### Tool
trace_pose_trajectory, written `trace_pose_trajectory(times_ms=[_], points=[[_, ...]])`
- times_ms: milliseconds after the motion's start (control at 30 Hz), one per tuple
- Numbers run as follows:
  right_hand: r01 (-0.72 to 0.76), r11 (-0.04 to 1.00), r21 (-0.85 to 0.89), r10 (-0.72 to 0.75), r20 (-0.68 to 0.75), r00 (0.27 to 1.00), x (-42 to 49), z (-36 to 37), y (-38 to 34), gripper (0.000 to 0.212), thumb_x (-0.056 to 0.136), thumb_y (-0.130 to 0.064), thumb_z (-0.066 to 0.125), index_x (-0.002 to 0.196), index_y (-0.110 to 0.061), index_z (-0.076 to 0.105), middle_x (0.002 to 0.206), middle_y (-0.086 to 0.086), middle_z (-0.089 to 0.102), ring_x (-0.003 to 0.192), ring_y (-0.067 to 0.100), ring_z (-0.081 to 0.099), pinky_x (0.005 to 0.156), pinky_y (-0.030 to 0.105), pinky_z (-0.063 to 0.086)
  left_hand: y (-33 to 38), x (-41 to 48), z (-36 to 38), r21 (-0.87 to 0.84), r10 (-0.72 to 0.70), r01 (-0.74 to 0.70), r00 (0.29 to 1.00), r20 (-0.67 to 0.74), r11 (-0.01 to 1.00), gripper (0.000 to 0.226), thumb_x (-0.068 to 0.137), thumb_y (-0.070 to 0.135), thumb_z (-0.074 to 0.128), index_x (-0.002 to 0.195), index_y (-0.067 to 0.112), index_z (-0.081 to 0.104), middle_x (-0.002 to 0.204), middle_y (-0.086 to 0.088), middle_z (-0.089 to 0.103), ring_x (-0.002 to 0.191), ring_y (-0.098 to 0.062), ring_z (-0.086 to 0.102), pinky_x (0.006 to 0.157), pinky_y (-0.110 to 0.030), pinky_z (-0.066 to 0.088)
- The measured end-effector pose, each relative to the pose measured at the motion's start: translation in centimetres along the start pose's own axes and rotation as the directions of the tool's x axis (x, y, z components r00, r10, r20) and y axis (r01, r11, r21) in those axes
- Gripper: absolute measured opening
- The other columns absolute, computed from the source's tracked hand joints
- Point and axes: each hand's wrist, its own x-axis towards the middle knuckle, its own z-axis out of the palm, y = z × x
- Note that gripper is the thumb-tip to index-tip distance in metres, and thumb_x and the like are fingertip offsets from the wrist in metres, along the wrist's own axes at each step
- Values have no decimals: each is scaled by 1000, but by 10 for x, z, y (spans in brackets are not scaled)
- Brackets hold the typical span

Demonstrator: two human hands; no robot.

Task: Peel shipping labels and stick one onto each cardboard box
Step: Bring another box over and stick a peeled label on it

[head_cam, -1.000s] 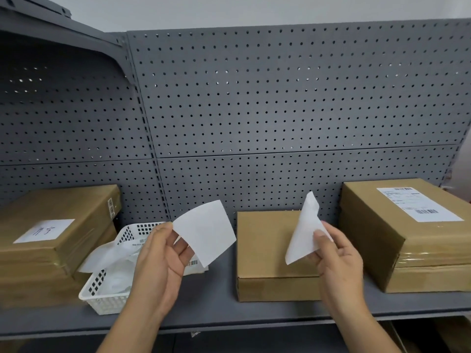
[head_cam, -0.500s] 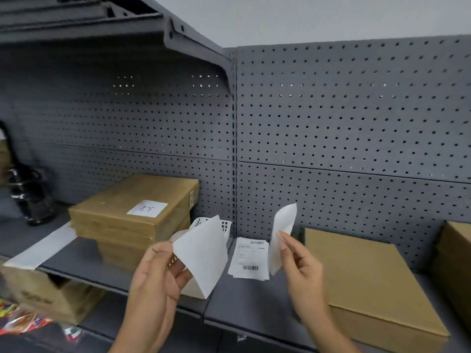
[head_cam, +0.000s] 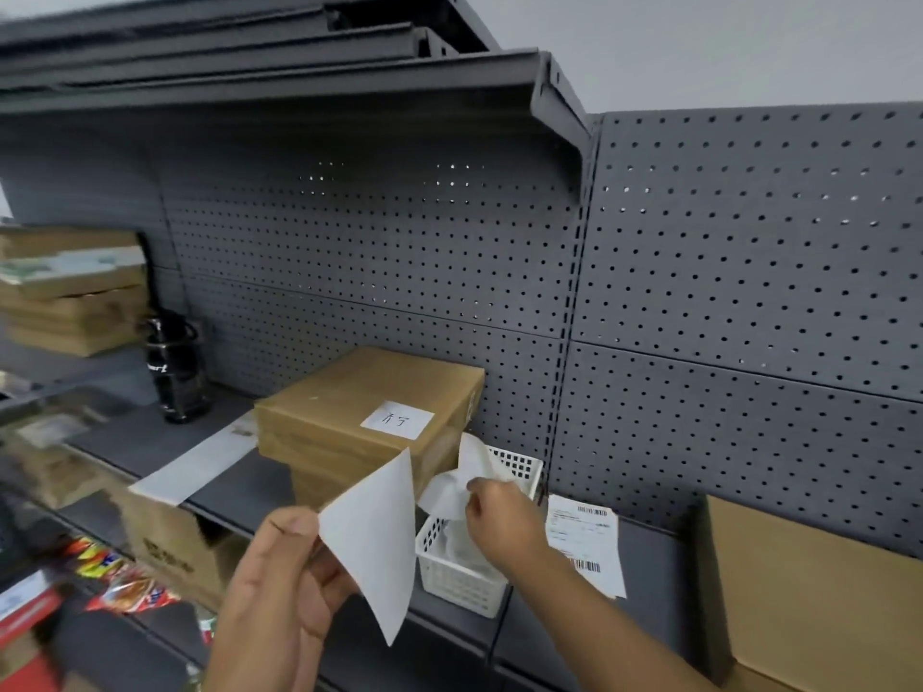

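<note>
In the head view, the left hand (head_cam: 284,566) pinches a corner of the peeled label (head_cam: 374,536). It looks thin, limp and probably sticky, so I would hold it by the edges only. The right hand (head_cam: 499,516) grips the crumpled backing paper (head_cam: 449,486) over the basket (head_cam: 464,586), at the front edge of the shelf (head_cam: 654,596). The bare cardboard box (head_cam: 824,591) stands at its right end.

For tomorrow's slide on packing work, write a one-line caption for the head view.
Left hand holds a white sheet; right hand holds crumpled paper at the white basket.
</note>
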Motion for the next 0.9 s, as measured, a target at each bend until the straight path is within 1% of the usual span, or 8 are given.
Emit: trace_pose_trajectory(times_ms=[67,300,467,600,667,733,800,900], points=[[-7,999,-53,11,62,998,4,9,-2,27,102,-30,41,91,-15,60,99,11,71,94,32,66,66,34,45,2,3,-3,-1,-11,11,1000,10,1000,35,108,9,38,76,10,52,64,-7,64,50,-15,62,43,-27,53],[31,970,-241,25,227,974,4,19,-4,42,103,-48,31,90,-15,55,96,11,63,99,33,59,86,39,41,4,9,-1,29,-35,32,996,86,999,27,106,6,37,83,3,49,79,-9,75,59,-17,71,47,-29,58],[66,936,-347,82,395,915,7,17,-8,66,103,-46,11,128,-9,60,131,16,63,130,38,49,120,58,19,2,13,2,23,-49,47,992,120,999,36,106,7,39,76,10,58,85,-12,76,63,-18,71,47,-29,57],[30,963,-268,110,493,863,10,6,-14,74,104,-48,5,145,-8,52,157,18,46,155,38,18,126,57,-1,-3,9,8,44,-62,56,988,145,997,26,107,7,38,85,5,52,85,-11,75,65,-16,71,50,-28,58],[-29,996,-90,65,421,905,9,-2,-10,59,108,-38,14,111,-9,66,138,21,61,144,42,31,121,53,17,-6,7,11,54,-75,68,986,147,996,24,107,7,39,88,6,53,87,-11,76,69,-16,72,54,-28,59],[-68,988,136,33,241,970,4,-11,-2,47,108,-26,29,70,-9,49,89,18,66,103,32,52,97,38,39,-9,3,15,56,-91,83,986,143,995,22,108,7,40,90,7,54,87,-10,76,72,-15,73,55,-27,59],[-119,915,385,83,108,991,-2,-18,9,45,103,-24,42,66,-2,54,68,8,58,72,20,51,70,28,43,-11,1,19,60,-91,84,986,139,995,23,108,7,41,90,8,54,87,-10,77,72,-15,74,56,-27,60],[-96,900,425,55,109,993,-8,-25,15,37,97,-25,48,91,5,69,84,15,71,68,12,55,62,25,45,-13,-1,26,59,-84,77,988,131,995,23,108,8,42,90,10,56,91,-11,77,78,-17,74,63,-28,62]])
